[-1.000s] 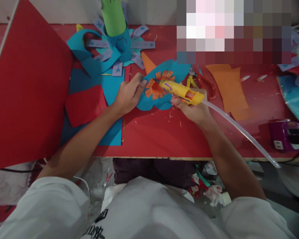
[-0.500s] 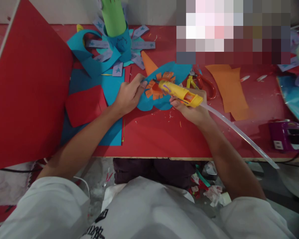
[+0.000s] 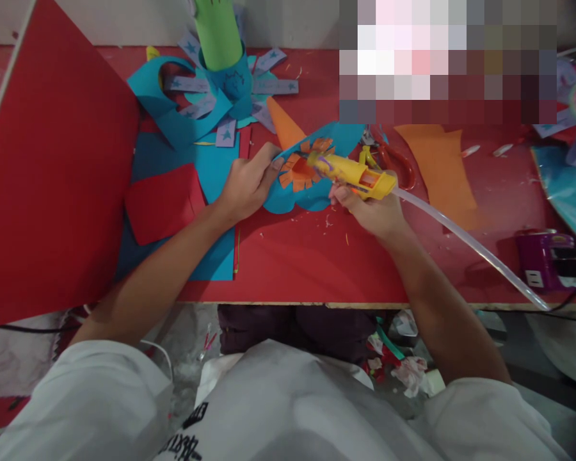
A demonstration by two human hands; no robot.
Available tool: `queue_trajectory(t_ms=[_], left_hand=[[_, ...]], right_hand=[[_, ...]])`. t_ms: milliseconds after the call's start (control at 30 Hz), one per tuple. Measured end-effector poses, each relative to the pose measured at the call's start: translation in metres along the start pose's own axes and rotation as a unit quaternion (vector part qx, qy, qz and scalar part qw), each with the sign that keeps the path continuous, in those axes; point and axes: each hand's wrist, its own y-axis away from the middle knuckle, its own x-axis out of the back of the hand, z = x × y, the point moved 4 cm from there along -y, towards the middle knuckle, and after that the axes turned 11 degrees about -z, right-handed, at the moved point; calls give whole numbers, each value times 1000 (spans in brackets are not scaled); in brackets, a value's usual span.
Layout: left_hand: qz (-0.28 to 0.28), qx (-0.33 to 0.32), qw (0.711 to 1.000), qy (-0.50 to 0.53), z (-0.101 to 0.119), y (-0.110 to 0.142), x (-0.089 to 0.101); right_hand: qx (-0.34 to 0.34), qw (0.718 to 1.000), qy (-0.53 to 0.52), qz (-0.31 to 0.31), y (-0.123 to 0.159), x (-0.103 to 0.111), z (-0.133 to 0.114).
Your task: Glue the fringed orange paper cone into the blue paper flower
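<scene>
My left hand [image 3: 256, 179] pinches the left edge of a blue paper cutout [image 3: 281, 200] with rounded lobes. An orange fringed paper ring [image 3: 295, 173] sits on the middle of that cutout. In my right hand [image 3: 374, 208] is a yellow hot glue gun [image 3: 350, 171], its nozzle end over the orange fringe. A long clear glue stick [image 3: 470, 240] sticks out of the gun's back towards the lower right. Just behind the cutout lies an orange paper cone [image 3: 284, 125]. Whether the nozzle touches the paper is hard to make out.
Blue sheets [image 3: 216, 250] and a folded red paper [image 3: 166, 203] lie left, beside a standing red board [image 3: 57, 173]. A green and blue paper model [image 3: 223, 64] stands behind. Red-handled scissors [image 3: 398, 166], orange paper [image 3: 444, 173] and a purple box [image 3: 542, 259] are on the right.
The glue gun has shifted slightly right and its glue stick end has swung up a little. My left hand stays on the blue cutout, which has tilted slightly.
</scene>
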Motion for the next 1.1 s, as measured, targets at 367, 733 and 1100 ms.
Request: queue_trajectory(t_ms=[367,733,1100], left_hand=[[20,-39,999,-27,9,1,4],[1,-9,999,-37,11,1,6],[3,-16,999,-46,5,2,3]], right_hand=[[-57,997,-50,-5,1,5,-5],[-20,999,-12,26,0,5,5],[-11,1000,8,24,0,7,7]])
